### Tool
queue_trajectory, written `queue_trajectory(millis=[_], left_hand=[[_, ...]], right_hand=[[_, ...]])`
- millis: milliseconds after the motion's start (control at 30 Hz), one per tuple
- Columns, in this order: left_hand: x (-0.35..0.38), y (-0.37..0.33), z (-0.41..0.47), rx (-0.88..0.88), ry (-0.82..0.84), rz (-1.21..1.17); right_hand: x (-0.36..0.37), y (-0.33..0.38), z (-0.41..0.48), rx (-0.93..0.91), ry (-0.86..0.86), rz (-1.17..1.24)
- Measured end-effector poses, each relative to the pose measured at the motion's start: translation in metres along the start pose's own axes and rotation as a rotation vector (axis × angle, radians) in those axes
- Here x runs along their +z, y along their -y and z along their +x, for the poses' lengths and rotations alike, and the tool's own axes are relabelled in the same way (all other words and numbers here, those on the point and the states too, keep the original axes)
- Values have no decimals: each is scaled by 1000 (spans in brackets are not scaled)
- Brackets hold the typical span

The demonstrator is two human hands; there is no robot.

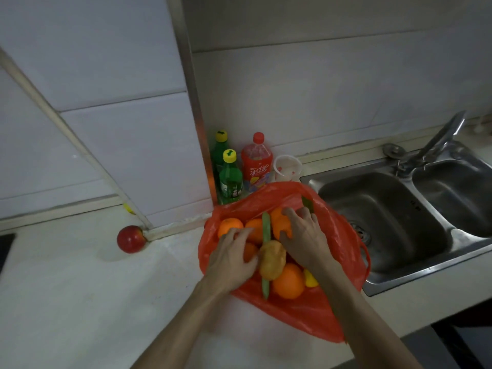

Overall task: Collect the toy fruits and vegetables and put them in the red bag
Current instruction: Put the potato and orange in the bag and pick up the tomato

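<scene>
Toy fruits and vegetables are mostly gathered already, but going from the left, a red apple (131, 239) sits alone on the table (80, 288), against the foot of the wall corner and well apart from the rest, so by my judgement it is not yet collected. A small yellow thing shows behind the sloping trim further back; I cannot tell what it is. Next comes the red bag (306, 312), lying slack and open on the table beside the sink (399, 209), its mouth spread wide, likely so both hands can work inside it. The left hand (231, 258) lies spread over the pile with curled fingers on an orange, pressing rather than clenched; whether it truly grasps one I cannot tell. Inside the bag are several oranges, a long green bean (266, 233), a brown potato (273, 259) resting on top between the hands, and a bit of yellow near the lower edge. The right hand (303, 235) wraps an orange pepper (282, 225), seemingly settling it in place. Bottles and a cup stand behind the bag
</scene>
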State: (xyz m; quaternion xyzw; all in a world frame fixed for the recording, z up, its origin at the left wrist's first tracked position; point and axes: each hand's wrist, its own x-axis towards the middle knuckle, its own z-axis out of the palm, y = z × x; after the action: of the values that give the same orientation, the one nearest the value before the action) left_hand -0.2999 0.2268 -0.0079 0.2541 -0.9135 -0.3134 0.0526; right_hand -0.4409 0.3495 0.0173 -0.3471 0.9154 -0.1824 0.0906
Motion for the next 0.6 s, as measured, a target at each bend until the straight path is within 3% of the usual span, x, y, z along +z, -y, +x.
queue_trajectory(millis=[233, 600], left_hand=[[-58, 57, -55, -109, -163, -2], [-120, 165, -189, -235, -126, 38]], right_hand=[[14, 46, -57, -122, -93, 8], [95, 169, -160, -237, 6, 77]])
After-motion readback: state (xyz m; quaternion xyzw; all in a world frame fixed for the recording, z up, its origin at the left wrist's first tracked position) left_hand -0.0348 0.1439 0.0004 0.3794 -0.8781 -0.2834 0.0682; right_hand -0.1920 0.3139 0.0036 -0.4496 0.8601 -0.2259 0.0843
